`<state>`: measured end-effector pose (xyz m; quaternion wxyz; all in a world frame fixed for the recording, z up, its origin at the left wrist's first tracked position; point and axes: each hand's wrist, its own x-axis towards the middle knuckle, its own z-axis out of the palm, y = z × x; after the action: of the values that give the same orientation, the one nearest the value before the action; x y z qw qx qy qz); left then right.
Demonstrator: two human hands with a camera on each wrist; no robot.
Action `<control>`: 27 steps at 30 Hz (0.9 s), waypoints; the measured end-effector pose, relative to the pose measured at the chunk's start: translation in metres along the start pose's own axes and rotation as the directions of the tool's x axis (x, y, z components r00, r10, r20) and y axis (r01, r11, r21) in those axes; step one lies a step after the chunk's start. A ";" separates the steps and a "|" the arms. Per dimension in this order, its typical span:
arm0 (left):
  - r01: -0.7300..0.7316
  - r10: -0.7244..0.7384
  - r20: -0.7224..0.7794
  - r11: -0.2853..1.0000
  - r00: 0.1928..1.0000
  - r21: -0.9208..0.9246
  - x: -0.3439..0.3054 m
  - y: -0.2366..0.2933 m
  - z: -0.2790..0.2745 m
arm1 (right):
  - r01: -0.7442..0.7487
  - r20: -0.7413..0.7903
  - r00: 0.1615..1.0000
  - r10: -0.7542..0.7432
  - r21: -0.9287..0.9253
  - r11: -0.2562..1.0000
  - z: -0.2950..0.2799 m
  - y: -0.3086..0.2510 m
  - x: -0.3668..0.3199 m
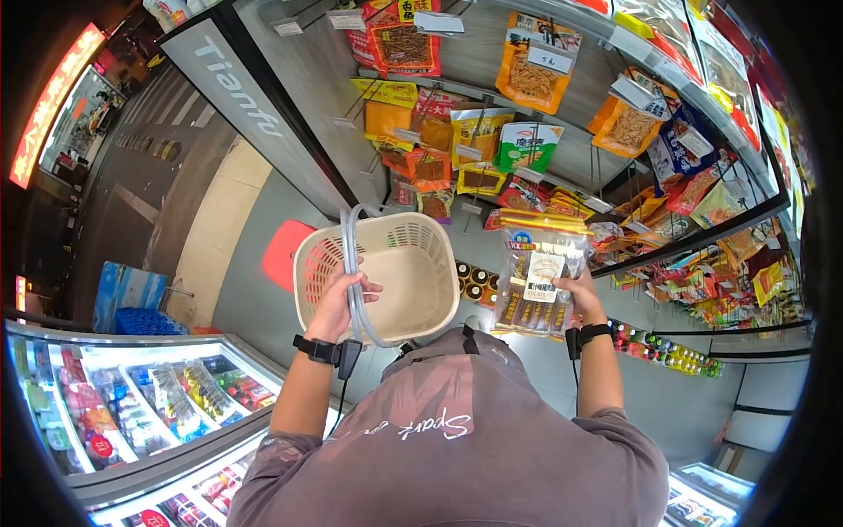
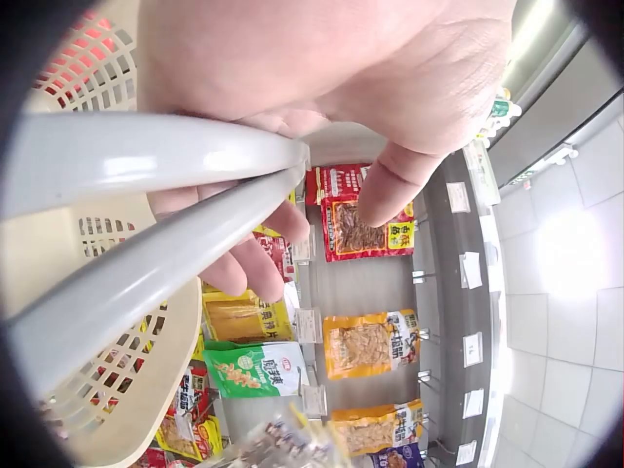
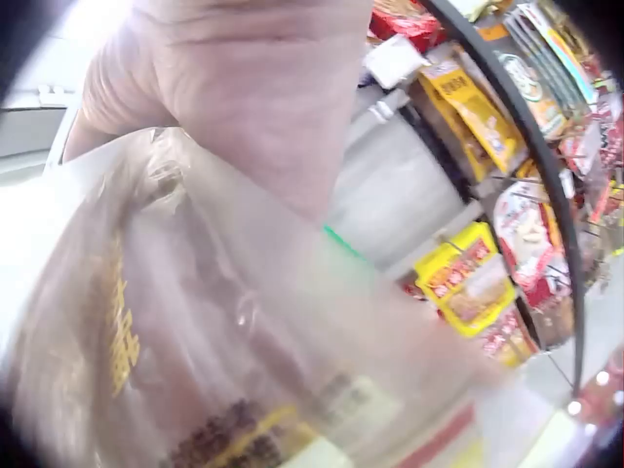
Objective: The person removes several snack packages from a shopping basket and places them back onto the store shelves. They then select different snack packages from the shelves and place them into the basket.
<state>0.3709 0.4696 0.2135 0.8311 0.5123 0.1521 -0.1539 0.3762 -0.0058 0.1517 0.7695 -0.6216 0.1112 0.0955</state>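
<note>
My left hand [image 1: 335, 301] holds the two grey handles [image 1: 354, 307] of a cream plastic basket [image 1: 446, 307]. In the left wrist view the handles [image 2: 146, 156] cross in front of the fingers [image 2: 255, 268], which curl beyond them, while the thumb stands apart. The basket has slotted sides and a bare bottom. To its right, my right hand [image 1: 583, 297] grips the side edge of a clear bag of brown jerky sticks [image 1: 537, 307], thumb over its front. A white label and a yellow top strip mark the bag. Up close, its clear film [image 3: 185, 283] fills much of the right wrist view.
Ahead, snack packets such as a green one [image 1: 529, 147] hang on hooks. A black-edged shelf [image 1: 694, 237] curves along the right. Lit freezers [image 1: 176, 386] stand at the lower left. A red stool-like thing [image 1: 288, 255] shows behind the basket, dark-capped jars [image 1: 475, 286] beyond the bag.
</note>
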 end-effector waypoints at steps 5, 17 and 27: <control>0.009 -0.009 0.035 1.000 0.999 0.007 0.004 0.000 0.005 | 0.217 0.146 0.967 -0.208 -0.050 0.975 0.072 -0.063 0.010; -0.066 0.081 0.116 0.990 0.990 -0.121 -0.009 0.002 0.010 | 0.133 0.197 0.980 -0.031 -0.526 0.840 0.255 0.047 0.069; 0.014 0.039 0.216 0.971 0.976 -0.240 -0.019 -0.006 0.001 | -0.551 0.343 0.553 0.759 -0.534 0.642 0.316 0.096 0.087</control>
<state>0.3510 0.4677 0.2171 0.8995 0.3890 0.0737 -0.1845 0.4486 0.3239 0.1012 0.5424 -0.6091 0.0980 0.5703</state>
